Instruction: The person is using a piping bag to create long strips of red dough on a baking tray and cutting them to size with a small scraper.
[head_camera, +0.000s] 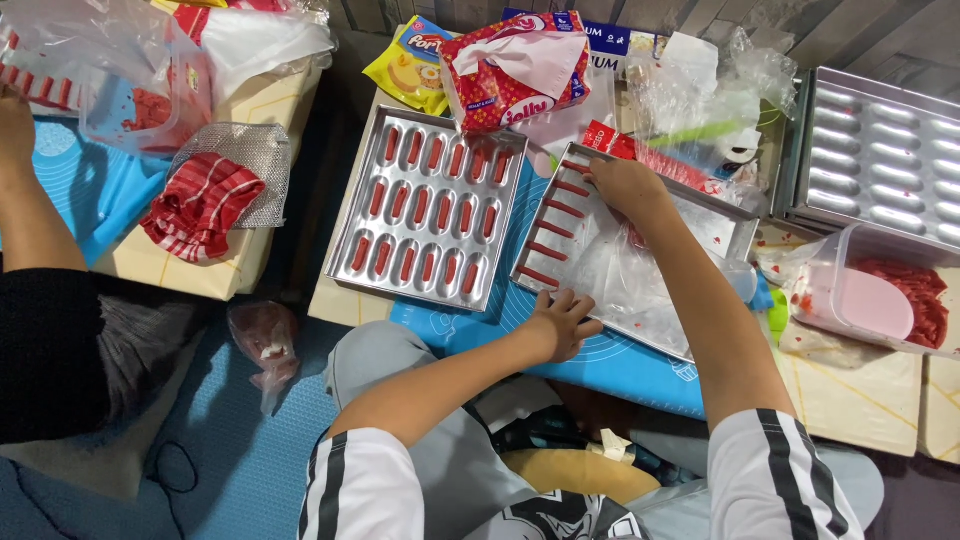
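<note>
At centre frame, a metal mould tray (427, 207) lies flat, every pocket filled with a red piece. The left hand (562, 322) rests fingers spread, empty, on the near rim of a second tray (735, 232), seemingly steadying it. Right of centre, that tray holds a row of red sticks (556, 225) along its left side. The right hand (627, 187) pinches narrowly at the upper sticks. At far right, a clear tub (838, 262) contains red meat.
</note>
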